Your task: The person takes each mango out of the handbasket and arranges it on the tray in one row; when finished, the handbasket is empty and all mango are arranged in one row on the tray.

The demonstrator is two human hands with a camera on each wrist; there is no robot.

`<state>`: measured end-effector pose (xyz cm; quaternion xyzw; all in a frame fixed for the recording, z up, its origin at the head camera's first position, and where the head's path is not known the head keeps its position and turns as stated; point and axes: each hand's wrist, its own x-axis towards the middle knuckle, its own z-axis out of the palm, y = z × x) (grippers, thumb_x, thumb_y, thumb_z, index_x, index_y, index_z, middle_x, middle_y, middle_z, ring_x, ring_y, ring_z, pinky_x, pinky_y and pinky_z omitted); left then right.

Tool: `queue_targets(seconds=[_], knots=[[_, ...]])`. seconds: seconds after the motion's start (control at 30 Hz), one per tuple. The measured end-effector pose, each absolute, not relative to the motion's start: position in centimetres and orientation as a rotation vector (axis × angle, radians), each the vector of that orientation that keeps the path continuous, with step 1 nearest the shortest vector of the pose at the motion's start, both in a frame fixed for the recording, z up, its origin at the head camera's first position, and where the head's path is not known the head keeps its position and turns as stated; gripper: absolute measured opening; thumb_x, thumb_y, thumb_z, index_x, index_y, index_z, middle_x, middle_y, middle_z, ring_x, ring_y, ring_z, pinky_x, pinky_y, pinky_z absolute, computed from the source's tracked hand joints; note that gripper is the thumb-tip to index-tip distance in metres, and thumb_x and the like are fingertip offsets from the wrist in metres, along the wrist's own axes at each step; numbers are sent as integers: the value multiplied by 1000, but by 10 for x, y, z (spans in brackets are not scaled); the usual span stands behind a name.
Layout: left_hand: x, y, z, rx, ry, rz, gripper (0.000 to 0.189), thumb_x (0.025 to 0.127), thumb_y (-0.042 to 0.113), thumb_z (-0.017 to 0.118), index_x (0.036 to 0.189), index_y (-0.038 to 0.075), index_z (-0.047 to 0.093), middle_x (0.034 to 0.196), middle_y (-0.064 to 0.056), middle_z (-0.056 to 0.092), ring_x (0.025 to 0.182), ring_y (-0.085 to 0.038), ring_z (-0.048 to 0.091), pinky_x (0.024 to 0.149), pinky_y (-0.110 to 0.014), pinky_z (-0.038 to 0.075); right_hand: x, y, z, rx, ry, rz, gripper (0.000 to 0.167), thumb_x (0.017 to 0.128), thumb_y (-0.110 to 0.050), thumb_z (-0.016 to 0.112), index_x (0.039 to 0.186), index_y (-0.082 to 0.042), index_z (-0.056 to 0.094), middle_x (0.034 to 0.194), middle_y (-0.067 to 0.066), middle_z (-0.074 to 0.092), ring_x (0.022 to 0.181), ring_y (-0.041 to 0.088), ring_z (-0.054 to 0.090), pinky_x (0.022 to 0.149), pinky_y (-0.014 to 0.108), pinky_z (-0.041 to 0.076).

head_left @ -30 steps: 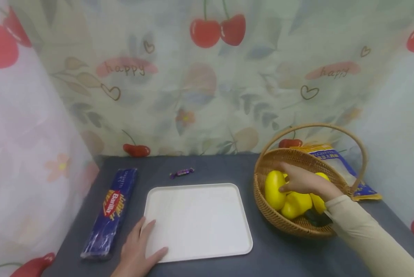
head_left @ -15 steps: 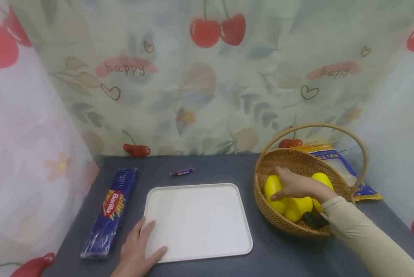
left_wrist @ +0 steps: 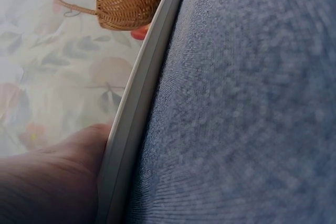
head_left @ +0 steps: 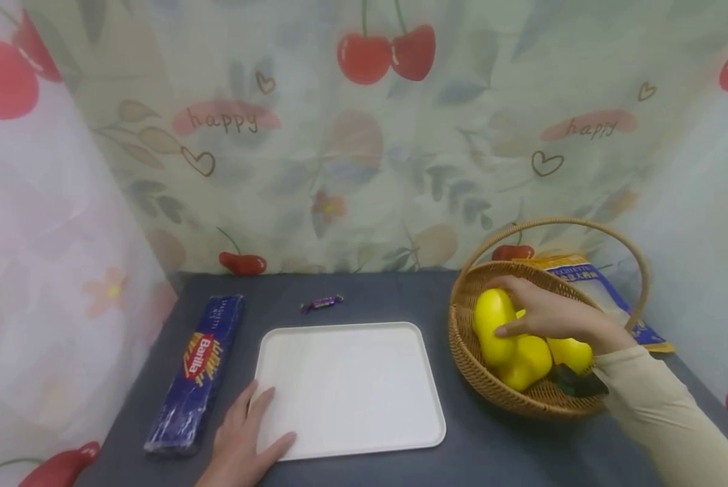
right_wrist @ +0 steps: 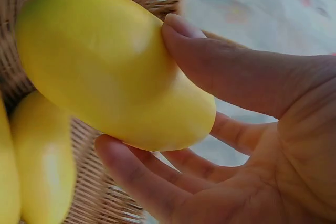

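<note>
My right hand [head_left: 537,308] reaches into a wicker basket [head_left: 492,392] at the right and holds a yellow mango [head_left: 493,338] by its end. In the right wrist view the thumb presses one side of the mango [right_wrist: 100,66] and the fingers curl under the other. Other yellow fruits [head_left: 525,365] lie below and beside it, along with a dark green piece [head_left: 577,382]. My left hand [head_left: 242,433] rests at the left edge of a white tray [head_left: 352,392], its fingers spread; in the left wrist view it touches the tray's rim [left_wrist: 131,98].
A blue spaghetti pack [head_left: 196,372] lies left of the tray. Behind the tray is a small purple wrapped candy [head_left: 322,304]. A blue and yellow bag [head_left: 601,291] leans behind the basket, whose tall handle [head_left: 553,222] arches over the fruit. A patterned curtain [head_left: 388,155] closes off the back.
My right hand has shifted a little right and upward, and the mango has risen with it. Fruits beside it have shifted slightly. The left hand stays on the tray.
</note>
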<state>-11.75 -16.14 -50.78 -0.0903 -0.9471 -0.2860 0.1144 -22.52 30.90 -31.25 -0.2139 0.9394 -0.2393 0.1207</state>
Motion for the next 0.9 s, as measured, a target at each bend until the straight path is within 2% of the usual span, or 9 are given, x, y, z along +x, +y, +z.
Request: queue_targets(seconds=[0.17, 0.33, 0.5, 0.57, 0.73, 0.9], knots=[[-118, -162, -506, -265, -2798, -829, 75, 78, 51, 73, 137, 11, 50, 147, -20, 33, 126, -45, 38, 84, -70, 39, -217, 306, -295, -653, 2787, -731, 76, 82, -39, 74, 140, -5, 37, 141, 18, 42, 125, 36, 44, 96, 54, 42], [-118, -163, -505, -278, -2820, -817, 82, 73, 56, 74, 137, 11, 49, 148, -21, 31, 127, -46, 38, 85, -70, 39, -204, 297, -276, -624, 2807, -725, 78, 83, -46, 71, 143, -13, 34, 141, 14, 42, 117, 31, 49, 92, 47, 44], [-117, -164, -502, -294, -2860, -800, 90, 69, 62, 75, 139, 13, 47, 150, -21, 26, 128, -47, 35, 87, -70, 38, -193, 278, -264, -637, 2799, -791, 79, 83, -48, 69, 146, -20, 30, 143, 10, 39, 120, 30, 48, 93, 48, 45], [-116, -164, -503, -296, -2853, -785, 90, 68, 63, 75, 139, 13, 48, 150, -21, 26, 129, -46, 35, 88, -69, 38, -188, 265, -265, -659, 2771, -877, 79, 83, -46, 70, 146, -21, 30, 144, 10, 36, 123, 32, 46, 93, 44, 49], [-115, -166, -513, -309, -2782, -727, 89, 66, 62, 76, 135, 12, 51, 149, -20, 31, 127, -44, 36, 88, -67, 40, -180, 220, -282, -704, 2630, -1128, 78, 82, -36, 74, 145, -21, 31, 144, 12, 30, 121, 33, 50, 83, 29, 56], [-117, -166, -519, -353, -2752, -678, 96, 62, 67, 76, 136, 12, 51, 148, -22, 31, 126, -46, 38, 95, -66, 35, -185, 172, -305, -690, 2496, -1239, 78, 80, -29, 78, 144, -22, 33, 140, 11, 32, 122, 35, 49, 84, 30, 56]])
